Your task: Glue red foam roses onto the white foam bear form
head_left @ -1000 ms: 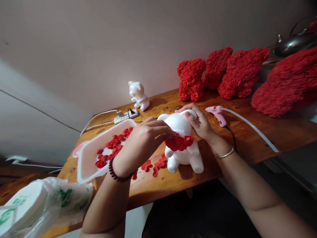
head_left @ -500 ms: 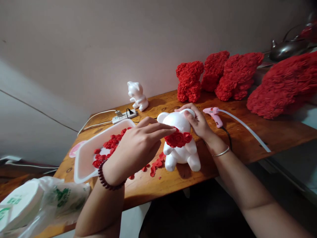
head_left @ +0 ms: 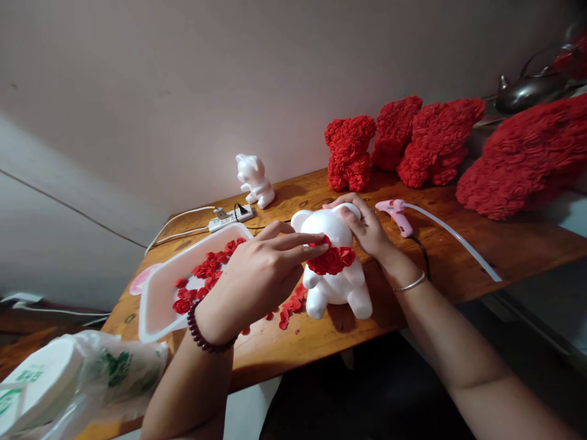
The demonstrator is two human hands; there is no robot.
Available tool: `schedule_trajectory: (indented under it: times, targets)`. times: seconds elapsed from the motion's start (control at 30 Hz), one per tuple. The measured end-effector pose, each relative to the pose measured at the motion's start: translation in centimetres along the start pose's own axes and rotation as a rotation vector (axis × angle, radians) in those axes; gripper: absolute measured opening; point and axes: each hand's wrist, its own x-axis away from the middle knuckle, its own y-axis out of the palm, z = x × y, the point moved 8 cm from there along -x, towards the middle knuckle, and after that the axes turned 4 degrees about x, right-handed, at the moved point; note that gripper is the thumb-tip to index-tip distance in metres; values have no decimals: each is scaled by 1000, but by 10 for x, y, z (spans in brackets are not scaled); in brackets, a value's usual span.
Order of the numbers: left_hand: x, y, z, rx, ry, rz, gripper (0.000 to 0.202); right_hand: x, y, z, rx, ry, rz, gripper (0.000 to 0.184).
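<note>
A white plastic tray [head_left: 158,304] on the wooden counter [head_left: 284,351] held loose red foam roses [head_left: 206,267], and a few more lay scattered beside it. The smooth white foam bear [head_left: 332,284] sat on the counter between the tray and a pink glue gun [head_left: 397,215], wearing a band of roses [head_left: 331,261] around its neck. The hands were apart on either side: the right hand [head_left: 364,229] gripped its head, while the left hand [head_left: 261,275] lay flat-fingered against the band.

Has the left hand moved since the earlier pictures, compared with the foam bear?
Yes: the left hand has slid slightly rightward; its fingertips now reach farther across the white foam bear, onto the red roses.
</note>
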Motion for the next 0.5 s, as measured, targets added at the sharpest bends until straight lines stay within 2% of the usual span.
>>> schedule_trajectory:
  times: [0.1, 0.2, 0.27, 0.33, 0.37, 0.43, 0.5]
  targets:
    - [1, 1, 0, 1, 1, -43, 41, 0, 0, 4, -22, 16, 0, 31]
    - [7, -15, -16, 11, -68, -31, 46, 0, 0, 8, -39, 41, 1, 33]
    - [18, -37, -47, -61, -230, 86, 44, -1, -2, 10, -42, 65, 14, 34]
    - [36, -50, -90, -200, -466, 135, 40, -2, -5, 12, -32, 93, 35, 37]
    - [47, -49, -113, -268, -579, 79, 39, -3, -6, 14, -26, 108, 47, 38]
    - [73, -35, -161, -333, -809, -126, 36, -4, -9, 19, -27, 137, 63, 39]
    - [99, -14, -199, -278, -992, -313, 36, -5, -10, 26, -35, 173, 65, 39]
